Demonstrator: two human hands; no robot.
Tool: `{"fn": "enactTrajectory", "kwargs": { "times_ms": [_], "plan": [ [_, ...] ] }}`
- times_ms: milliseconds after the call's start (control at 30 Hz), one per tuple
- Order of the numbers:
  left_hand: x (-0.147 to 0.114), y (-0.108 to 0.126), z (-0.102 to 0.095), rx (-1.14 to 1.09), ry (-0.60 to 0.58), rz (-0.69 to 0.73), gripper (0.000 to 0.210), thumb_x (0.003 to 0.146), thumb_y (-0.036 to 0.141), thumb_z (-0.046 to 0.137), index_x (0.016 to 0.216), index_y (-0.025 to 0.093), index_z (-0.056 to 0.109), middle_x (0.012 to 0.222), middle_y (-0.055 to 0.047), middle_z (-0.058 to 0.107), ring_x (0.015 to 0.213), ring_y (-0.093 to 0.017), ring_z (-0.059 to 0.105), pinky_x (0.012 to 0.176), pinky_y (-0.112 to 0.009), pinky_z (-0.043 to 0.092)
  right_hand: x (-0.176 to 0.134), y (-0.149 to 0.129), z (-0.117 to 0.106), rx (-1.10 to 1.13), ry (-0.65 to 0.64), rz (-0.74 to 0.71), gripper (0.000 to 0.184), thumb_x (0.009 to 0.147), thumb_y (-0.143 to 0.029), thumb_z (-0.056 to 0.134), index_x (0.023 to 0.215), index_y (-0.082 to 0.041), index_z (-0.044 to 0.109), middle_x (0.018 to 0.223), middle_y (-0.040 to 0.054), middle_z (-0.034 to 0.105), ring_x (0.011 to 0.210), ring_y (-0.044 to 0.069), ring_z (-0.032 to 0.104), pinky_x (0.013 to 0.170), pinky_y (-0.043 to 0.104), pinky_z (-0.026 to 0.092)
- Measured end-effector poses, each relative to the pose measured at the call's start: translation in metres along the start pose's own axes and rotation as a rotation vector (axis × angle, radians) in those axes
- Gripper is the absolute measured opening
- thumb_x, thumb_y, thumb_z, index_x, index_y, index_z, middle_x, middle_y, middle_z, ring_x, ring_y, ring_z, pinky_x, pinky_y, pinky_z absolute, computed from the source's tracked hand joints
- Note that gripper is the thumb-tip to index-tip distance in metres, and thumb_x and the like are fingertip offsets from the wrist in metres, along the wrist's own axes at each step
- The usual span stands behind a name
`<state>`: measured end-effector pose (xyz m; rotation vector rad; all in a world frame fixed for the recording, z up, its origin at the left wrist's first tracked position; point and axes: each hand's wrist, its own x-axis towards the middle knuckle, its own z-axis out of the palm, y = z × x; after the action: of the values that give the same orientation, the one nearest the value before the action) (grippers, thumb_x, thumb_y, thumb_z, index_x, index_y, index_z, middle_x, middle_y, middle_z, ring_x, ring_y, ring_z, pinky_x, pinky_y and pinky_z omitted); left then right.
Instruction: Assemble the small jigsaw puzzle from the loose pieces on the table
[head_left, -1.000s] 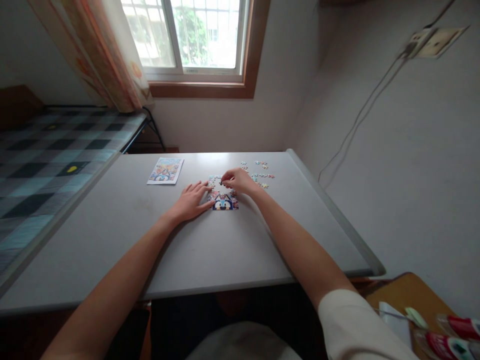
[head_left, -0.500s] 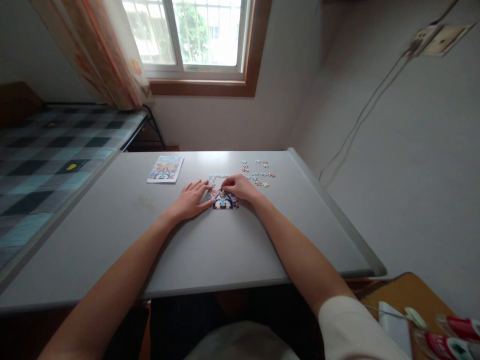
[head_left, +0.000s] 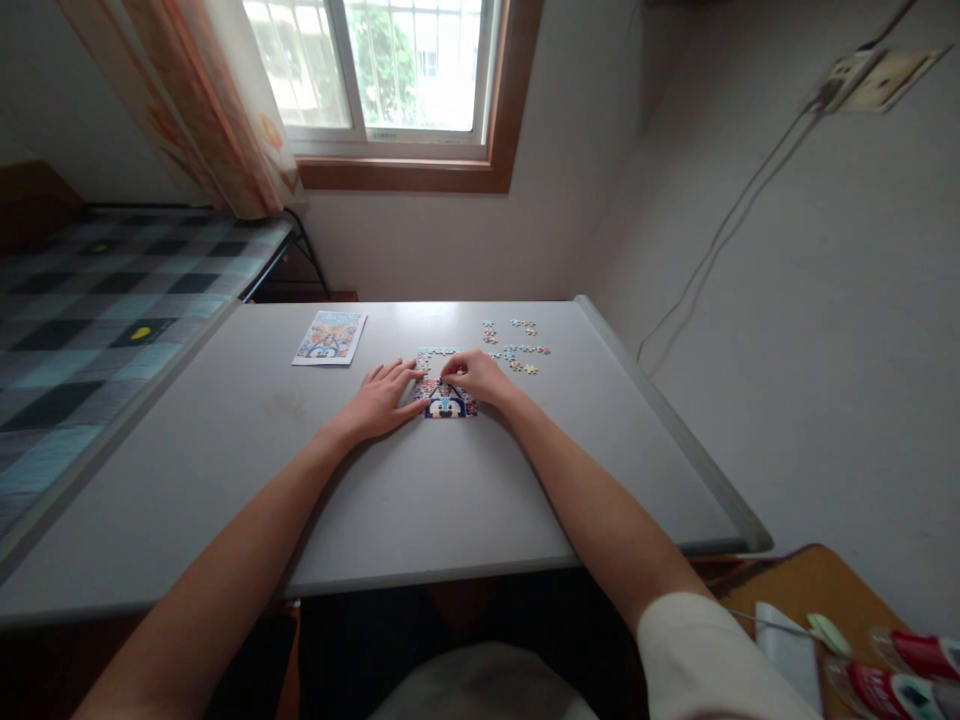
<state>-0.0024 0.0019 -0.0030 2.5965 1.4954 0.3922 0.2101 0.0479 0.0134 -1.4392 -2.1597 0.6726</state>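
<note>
A partly assembled jigsaw puzzle (head_left: 445,407) lies on the grey-white table, with a blue and white cartoon face along its near edge and a gap in its upper middle. My left hand (head_left: 381,398) rests flat with fingers spread, its fingertips and thumb touching the puzzle's left side. Over the puzzle's right part, my right hand (head_left: 475,376) pinches a small dark puzzle piece (head_left: 442,380) at the middle rows. The fingers hide most of that piece and part of the puzzle beneath.
Several loose puzzle pieces (head_left: 531,369) lie right of and beyond the puzzle. A printed picture sheet (head_left: 330,338) lies at the back left of the table (head_left: 450,510). A wooden stool (head_left: 847,580) with red-labelled bottles (head_left: 900,690) stands at the right. A checked bed (head_left: 150,290) is at left.
Both hands stay almost in place. My right hand's fingers have shifted very slightly at the same spot on the puzzle.
</note>
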Motion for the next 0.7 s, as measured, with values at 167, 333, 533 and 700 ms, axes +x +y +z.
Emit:
{"fn": "enactTrajectory", "kwargs": {
  "times_ms": [167, 333, 533, 700],
  "plan": [
    [0.0000, 0.0005, -0.0005, 0.001, 0.001, 0.004, 0.048, 0.094, 0.053, 0.046, 0.130, 0.021, 0.051, 0.151, -0.009, 0.040, 0.142, -0.028, 0.029, 0.116, -0.048, 0.021, -0.0019, -0.0034, 0.0001, -0.056, 0.004, 0.028, 0.009, 0.077, -0.021, 0.070, 0.081, -0.023, 0.077, 0.083, 0.0010, 0.074, 0.081, 0.015, 0.063, 0.074, 0.025, 0.042],
    [0.0000, 0.0008, -0.0010, 0.010, -0.004, -0.002, 0.048, 0.094, 0.053, 0.046, 0.130, 0.021, 0.050, 0.151, -0.009, 0.040, 0.142, -0.029, 0.029, 0.116, -0.049, 0.021, -0.0022, -0.0041, 0.0010, -0.058, 0.015, 0.038, 0.009, 0.077, -0.022, 0.069, 0.081, -0.023, 0.077, 0.083, 0.0007, 0.074, 0.080, 0.015, 0.063, 0.077, 0.027, 0.041],
    [0.0000, 0.0015, -0.0016, 0.010, -0.006, -0.002, 0.048, 0.094, 0.051, 0.047, 0.130, 0.020, 0.051, 0.151, -0.010, 0.040, 0.142, -0.029, 0.029, 0.116, -0.048, 0.021, -0.0030, -0.0059, 0.0002, -0.049, 0.017, 0.036, 0.009, 0.077, -0.021, 0.069, 0.081, -0.022, 0.076, 0.083, 0.0006, 0.074, 0.081, 0.015, 0.063, 0.078, 0.027, 0.041],
    [-0.0002, 0.0014, -0.0014, 0.007, -0.006, -0.006, 0.047, 0.094, 0.052, 0.047, 0.130, 0.021, 0.051, 0.151, -0.009, 0.040, 0.143, -0.028, 0.029, 0.116, -0.048, 0.021, -0.0019, -0.0037, 0.0026, -0.065, 0.009, 0.045, 0.009, 0.078, -0.022, 0.068, 0.080, -0.023, 0.076, 0.084, -0.0001, 0.074, 0.082, 0.015, 0.063, 0.083, 0.029, 0.040]
  ]
}}
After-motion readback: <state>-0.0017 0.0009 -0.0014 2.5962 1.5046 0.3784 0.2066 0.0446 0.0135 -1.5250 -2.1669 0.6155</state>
